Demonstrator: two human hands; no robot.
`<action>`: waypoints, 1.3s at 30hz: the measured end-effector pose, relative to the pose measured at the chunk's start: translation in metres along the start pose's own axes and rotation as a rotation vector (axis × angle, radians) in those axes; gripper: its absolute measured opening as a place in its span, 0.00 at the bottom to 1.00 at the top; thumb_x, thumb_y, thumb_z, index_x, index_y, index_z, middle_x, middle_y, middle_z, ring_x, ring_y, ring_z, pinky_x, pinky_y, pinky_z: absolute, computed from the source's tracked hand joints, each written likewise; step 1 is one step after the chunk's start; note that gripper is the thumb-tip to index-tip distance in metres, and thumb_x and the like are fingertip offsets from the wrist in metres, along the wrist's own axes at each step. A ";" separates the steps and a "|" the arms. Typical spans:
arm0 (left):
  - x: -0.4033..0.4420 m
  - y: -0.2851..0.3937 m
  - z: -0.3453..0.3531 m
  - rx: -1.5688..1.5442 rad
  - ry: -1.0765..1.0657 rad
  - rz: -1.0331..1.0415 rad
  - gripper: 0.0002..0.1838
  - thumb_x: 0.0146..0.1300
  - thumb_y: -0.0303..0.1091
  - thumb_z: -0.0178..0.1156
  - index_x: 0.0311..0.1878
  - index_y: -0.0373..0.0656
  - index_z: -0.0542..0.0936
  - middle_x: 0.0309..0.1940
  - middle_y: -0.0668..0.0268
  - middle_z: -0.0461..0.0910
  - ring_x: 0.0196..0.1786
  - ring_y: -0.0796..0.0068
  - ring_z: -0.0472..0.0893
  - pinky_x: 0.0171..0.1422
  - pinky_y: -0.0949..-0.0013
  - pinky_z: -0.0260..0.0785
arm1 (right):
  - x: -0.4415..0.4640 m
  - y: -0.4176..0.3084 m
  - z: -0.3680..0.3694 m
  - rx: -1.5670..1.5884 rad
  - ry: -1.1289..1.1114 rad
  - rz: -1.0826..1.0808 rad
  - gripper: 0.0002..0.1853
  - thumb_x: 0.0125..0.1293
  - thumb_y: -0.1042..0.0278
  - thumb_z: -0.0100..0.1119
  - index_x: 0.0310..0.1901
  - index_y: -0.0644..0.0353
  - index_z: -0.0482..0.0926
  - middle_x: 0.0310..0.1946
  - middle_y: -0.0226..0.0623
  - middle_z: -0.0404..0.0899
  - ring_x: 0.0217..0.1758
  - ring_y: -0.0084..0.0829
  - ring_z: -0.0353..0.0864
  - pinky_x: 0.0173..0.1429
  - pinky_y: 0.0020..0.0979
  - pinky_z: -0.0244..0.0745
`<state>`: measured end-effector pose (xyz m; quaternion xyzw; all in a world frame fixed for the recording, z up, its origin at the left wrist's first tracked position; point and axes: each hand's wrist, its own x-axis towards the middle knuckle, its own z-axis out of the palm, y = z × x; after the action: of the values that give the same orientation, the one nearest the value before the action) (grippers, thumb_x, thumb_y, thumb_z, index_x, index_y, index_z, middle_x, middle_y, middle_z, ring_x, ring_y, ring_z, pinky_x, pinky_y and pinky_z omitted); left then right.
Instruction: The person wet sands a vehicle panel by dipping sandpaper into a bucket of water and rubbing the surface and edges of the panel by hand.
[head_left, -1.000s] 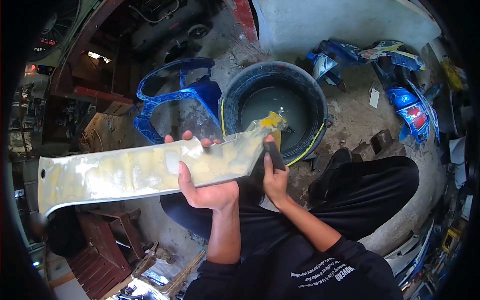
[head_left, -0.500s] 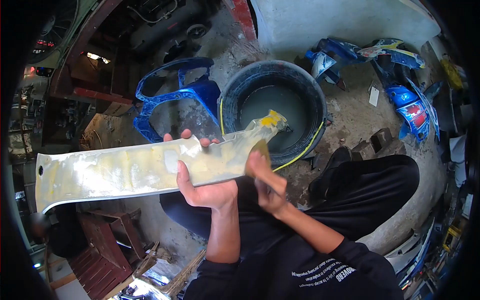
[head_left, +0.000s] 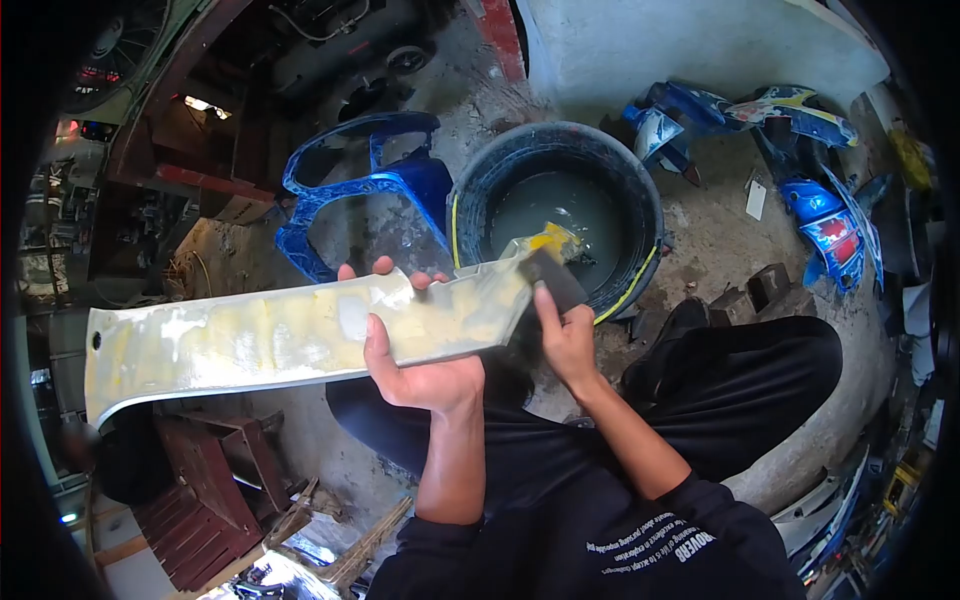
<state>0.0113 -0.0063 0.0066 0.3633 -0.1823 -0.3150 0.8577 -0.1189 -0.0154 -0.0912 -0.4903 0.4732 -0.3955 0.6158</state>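
My left hand is wrapped round a long pale plastic body panel from below, thumb on the near face and fingertips over the far edge. The panel is patched with white, grey and worn yellow, and a small hole shows at its left end. Its narrow right end, bright yellow at the tip, juts over a black bucket of cloudy water. In my right hand is a dark piece of sandpaper, pinched against the panel's narrow end.
On the floor left of the bucket lies a blue plastic frame. More blue fairing pieces lie at the right by the wall. A wooden stool stands at lower left. Dark blocks sit beyond my knee.
My right hand has moved up and right along the panel's narrow end with the sandpaper, whose dark side now shows. My left hand keeps its hold. The view has shifted slightly.
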 end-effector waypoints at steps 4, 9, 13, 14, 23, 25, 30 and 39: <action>0.000 0.001 0.001 -0.003 -0.097 -0.035 0.34 0.71 0.47 0.48 0.78 0.44 0.60 0.64 0.52 0.72 0.55 0.60 0.79 0.63 0.47 0.71 | -0.024 -0.044 0.004 -0.067 -0.308 -0.523 0.25 0.67 0.82 0.61 0.66 0.60 0.80 0.69 0.41 0.78 0.78 0.43 0.69 0.83 0.51 0.53; 0.000 0.002 0.003 -0.015 -0.139 -0.047 0.35 0.72 0.48 0.47 0.78 0.44 0.59 0.65 0.53 0.71 0.58 0.57 0.78 0.64 0.47 0.70 | 0.002 -0.007 -0.006 0.007 -0.109 -0.337 0.21 0.71 0.82 0.55 0.64 0.63 0.80 0.67 0.46 0.79 0.76 0.42 0.72 0.83 0.43 0.56; 0.000 0.001 -0.001 -0.022 -0.122 -0.042 0.35 0.72 0.48 0.47 0.79 0.44 0.58 0.65 0.53 0.71 0.59 0.56 0.77 0.64 0.47 0.70 | -0.003 -0.011 -0.004 -0.069 -0.125 -0.361 0.23 0.70 0.82 0.57 0.66 0.61 0.79 0.68 0.45 0.78 0.77 0.41 0.70 0.83 0.44 0.54; -0.001 0.001 -0.001 -0.022 -0.122 -0.048 0.35 0.72 0.48 0.47 0.79 0.44 0.58 0.65 0.53 0.71 0.59 0.56 0.77 0.64 0.47 0.70 | -0.014 -0.025 -0.002 -0.080 -0.220 -0.410 0.25 0.69 0.82 0.58 0.67 0.60 0.79 0.69 0.44 0.78 0.78 0.41 0.70 0.84 0.46 0.54; 0.002 0.001 -0.002 -0.034 -0.126 -0.053 0.34 0.72 0.47 0.46 0.78 0.45 0.59 0.64 0.52 0.71 0.58 0.57 0.78 0.64 0.47 0.70 | -0.002 -0.016 -0.001 -0.102 -0.100 -0.356 0.23 0.70 0.78 0.58 0.67 0.61 0.79 0.68 0.45 0.78 0.77 0.44 0.71 0.82 0.48 0.58; 0.003 0.000 -0.002 -0.044 -0.139 -0.048 0.34 0.72 0.47 0.46 0.79 0.45 0.58 0.65 0.52 0.71 0.58 0.57 0.78 0.64 0.47 0.70 | -0.009 -0.030 0.002 -0.150 -0.150 -0.429 0.23 0.70 0.78 0.59 0.67 0.59 0.79 0.69 0.45 0.77 0.77 0.43 0.70 0.82 0.48 0.57; 0.000 0.005 0.002 -0.030 -0.145 -0.115 0.35 0.72 0.48 0.45 0.79 0.45 0.58 0.65 0.52 0.71 0.59 0.57 0.77 0.64 0.47 0.70 | -0.028 -0.074 0.017 -0.129 -0.405 -0.588 0.25 0.68 0.76 0.63 0.67 0.55 0.80 0.68 0.40 0.79 0.76 0.42 0.72 0.81 0.50 0.60; 0.000 0.001 -0.002 -0.026 -0.116 -0.063 0.34 0.73 0.48 0.45 0.79 0.46 0.58 0.65 0.53 0.71 0.63 0.52 0.75 0.66 0.44 0.69 | -0.015 -0.045 0.005 -0.151 -0.269 -0.503 0.22 0.73 0.74 0.57 0.67 0.59 0.79 0.67 0.44 0.79 0.77 0.42 0.71 0.82 0.46 0.59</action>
<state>0.0129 -0.0047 0.0061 0.3389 -0.2160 -0.3649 0.8398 -0.1186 -0.0097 -0.0440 -0.6848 0.2790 -0.4309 0.5172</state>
